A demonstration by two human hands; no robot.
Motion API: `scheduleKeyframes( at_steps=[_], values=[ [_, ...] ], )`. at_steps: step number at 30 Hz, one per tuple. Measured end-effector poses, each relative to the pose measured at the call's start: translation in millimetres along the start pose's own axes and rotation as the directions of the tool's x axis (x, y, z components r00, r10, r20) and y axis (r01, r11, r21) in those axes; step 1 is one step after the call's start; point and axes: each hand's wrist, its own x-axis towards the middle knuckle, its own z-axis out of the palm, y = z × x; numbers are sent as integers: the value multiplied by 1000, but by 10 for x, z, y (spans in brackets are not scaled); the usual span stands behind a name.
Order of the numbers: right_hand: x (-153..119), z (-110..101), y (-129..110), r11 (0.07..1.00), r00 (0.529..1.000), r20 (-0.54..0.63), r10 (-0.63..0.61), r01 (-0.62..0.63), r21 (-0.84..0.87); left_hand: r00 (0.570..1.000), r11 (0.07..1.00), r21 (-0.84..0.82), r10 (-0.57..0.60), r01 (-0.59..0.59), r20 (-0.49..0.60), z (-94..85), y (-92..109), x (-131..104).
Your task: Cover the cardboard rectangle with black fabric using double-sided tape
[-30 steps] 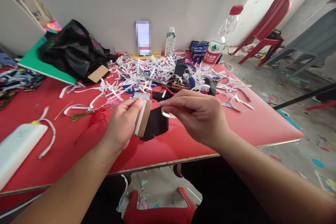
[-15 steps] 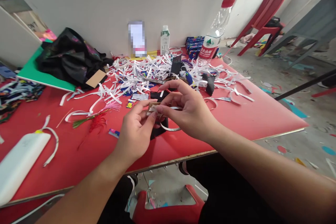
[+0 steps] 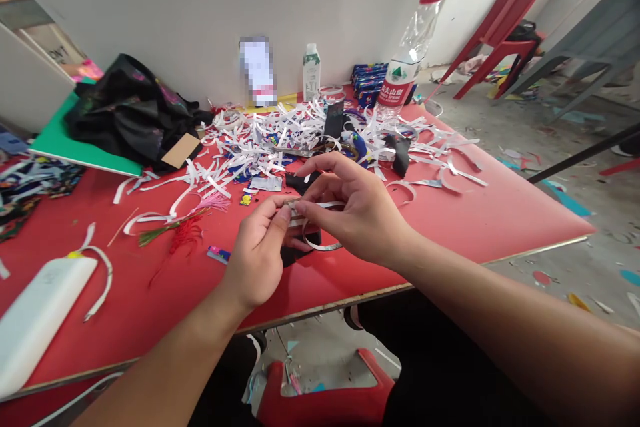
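1. The left hand (image 3: 257,257) and right hand (image 3: 357,210) meet fingertip to fingertip over the near part of the table (image 3: 500,220). Between the tips sits a small card (image 3: 291,203), seen almost edge-on and mostly hidden by the fingers; its face cannot be made out.
2. Left thumb and forefinger are pressed together on the card. The right thumb and forefinger pinch a white strip (image 3: 320,245) at the same spot; the other right fingers are spread above. The strip curls down in a loop below the right fingers.
3. Under the fingertips lies a black scrap (image 3: 290,255), half covered by the hands.
4. Left of the left hand: one red tassel (image 3: 183,233), one pink tassel (image 3: 213,201), and one white power bank (image 3: 35,317), cut off by the frame edge.
5. Beyond the fingers: a heap of white shreds (image 3: 260,140), too many to count, with scissors (image 3: 320,147) partly buried in it.
6. Farther off: one black bag (image 3: 125,110) on one green board (image 3: 65,147), one small white carton (image 3: 311,72), one clear bottle (image 3: 407,53) with a red cap.
7. The table is red with a pale edge and stands against a white wall (image 3: 200,7). To the far right, a littered concrete floor (image 3: 550,140) and one red chair (image 3: 505,7).
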Motion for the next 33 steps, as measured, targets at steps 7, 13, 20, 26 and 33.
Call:
scheduleKeyframes(
  at_steps=[7,13,20,26,33],
  values=[
    [17,-20,15,1000,1000,17,4,-4,0,1000,999,27,-18,17,17,-10,-9,-11],
    [20,0,20,997,1000,-13,-12,11,-83,999,995,91,34,-37,30,-16,-1,-32],
    [-11,16,21,977,998,-2,-59,58,-207,988,939,318,148,-131,-29,-33,-13,-47],
    [-18,10,-55,910,995,-92,-36,-5,-415,952,877,446,269,-179,-146,35,-52,-57],
    [-17,-50,-181,666,987,-147,-71,-63,-743,943,890,428,261,-154,-205,19,-41,-6]
  ],
)
